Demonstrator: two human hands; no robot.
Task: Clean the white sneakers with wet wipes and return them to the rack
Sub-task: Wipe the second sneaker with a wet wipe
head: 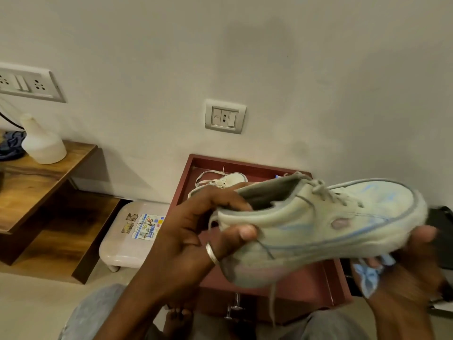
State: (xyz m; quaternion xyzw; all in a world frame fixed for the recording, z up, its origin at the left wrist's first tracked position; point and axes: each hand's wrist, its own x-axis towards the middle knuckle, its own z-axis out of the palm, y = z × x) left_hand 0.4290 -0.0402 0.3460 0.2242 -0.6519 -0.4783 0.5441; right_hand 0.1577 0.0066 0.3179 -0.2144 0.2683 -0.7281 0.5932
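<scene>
A white sneaker (326, 222) with pale blue marks is held up in front of me, toe pointing right, its lace dangling. My left hand (196, 231) grips its heel, fingers inside the opening and thumb on the side. My right hand (404, 273) supports the toe from below and also clutches a crumpled light-blue wet wipe (370, 273). The second white sneaker (220, 180) lies on the red-brown rack (245, 165) behind, mostly hidden by my left hand and the held shoe.
A wooden shelf (36, 177) at left carries a white bottle (41, 141) and blue cloth. A small white plastic stool (132, 236) stands between shelf and rack. Wall sockets (225, 116) sit above. A dark object (441, 236) is at the right edge. My knees are below.
</scene>
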